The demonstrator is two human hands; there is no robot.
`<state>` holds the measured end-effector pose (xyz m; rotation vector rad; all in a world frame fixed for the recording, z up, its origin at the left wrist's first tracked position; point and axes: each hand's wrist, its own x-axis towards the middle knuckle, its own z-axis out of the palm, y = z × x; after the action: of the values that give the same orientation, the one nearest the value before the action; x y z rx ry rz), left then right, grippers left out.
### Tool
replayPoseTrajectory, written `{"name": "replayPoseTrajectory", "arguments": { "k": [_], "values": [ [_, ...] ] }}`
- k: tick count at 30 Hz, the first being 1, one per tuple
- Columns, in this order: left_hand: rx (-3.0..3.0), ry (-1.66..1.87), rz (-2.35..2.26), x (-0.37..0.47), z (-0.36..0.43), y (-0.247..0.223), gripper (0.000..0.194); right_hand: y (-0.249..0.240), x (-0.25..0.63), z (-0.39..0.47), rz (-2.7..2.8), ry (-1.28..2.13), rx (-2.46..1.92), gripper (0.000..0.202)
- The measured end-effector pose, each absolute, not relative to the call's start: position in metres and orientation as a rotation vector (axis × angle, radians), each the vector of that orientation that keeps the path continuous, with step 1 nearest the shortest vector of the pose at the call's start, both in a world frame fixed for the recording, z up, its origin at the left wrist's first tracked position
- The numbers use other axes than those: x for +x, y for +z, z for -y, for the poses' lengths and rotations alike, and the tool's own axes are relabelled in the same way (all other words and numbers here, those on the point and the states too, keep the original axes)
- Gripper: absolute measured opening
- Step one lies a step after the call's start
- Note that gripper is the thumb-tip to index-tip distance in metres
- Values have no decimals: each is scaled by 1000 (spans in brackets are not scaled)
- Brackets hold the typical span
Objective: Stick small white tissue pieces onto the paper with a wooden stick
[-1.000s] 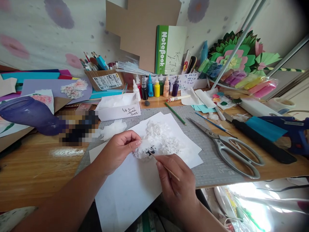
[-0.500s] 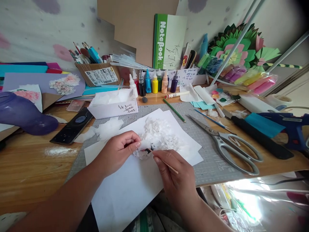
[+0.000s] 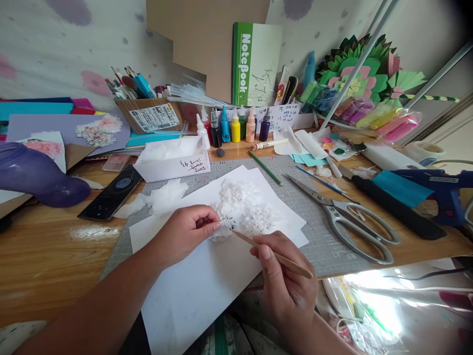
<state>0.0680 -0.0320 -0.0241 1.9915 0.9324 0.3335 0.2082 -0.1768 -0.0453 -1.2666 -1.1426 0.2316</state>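
Observation:
My left hand (image 3: 186, 230) pinches a small piece of white tissue paper (image 3: 225, 225) between thumb and fingertips, low over the crumpled white paper flowers (image 3: 238, 196). Held like a pen in my right hand (image 3: 290, 273) is a thin wooden stick (image 3: 297, 266). Its pointed tip is close to the pinched tissue; whether they touch I cannot tell. The ruffled flowers rest on white paper sheets (image 3: 185, 296), which overlap a grey cutting mat (image 3: 318, 251). Some dark bits show among the ruffles near the stick's tip.
Loose tissue pieces (image 3: 168, 196), a phone (image 3: 110, 193) and a white paper box (image 3: 173, 170) lie left. Large scissors (image 3: 343, 217), a green pencil (image 3: 264, 167), a black-handled knife (image 3: 399, 209) and a blue glue gun (image 3: 443, 192) lie right. Several paint bottles (image 3: 235, 128) stand behind.
My right hand has drawn back to the right and toward me, showing more of the stick. The tissue that stood up at my left fingertips now sits lower among the ruffles.

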Motion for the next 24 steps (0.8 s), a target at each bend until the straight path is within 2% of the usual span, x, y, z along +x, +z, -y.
{"name": "replayPoseTrajectory", "arguments": {
  "k": [8,17,24],
  "values": [
    [2088,384,-939,70,33,-27,15,-47,206,166,1405,236,-1316,21],
    [2047,395,-919,67,34,-28,8,-51,197,160,1688,70,-1357,18],
    [2092,410,-929,66,34,-30,7,-51,200,169,1512,48,-1362,20]
  ]
}}
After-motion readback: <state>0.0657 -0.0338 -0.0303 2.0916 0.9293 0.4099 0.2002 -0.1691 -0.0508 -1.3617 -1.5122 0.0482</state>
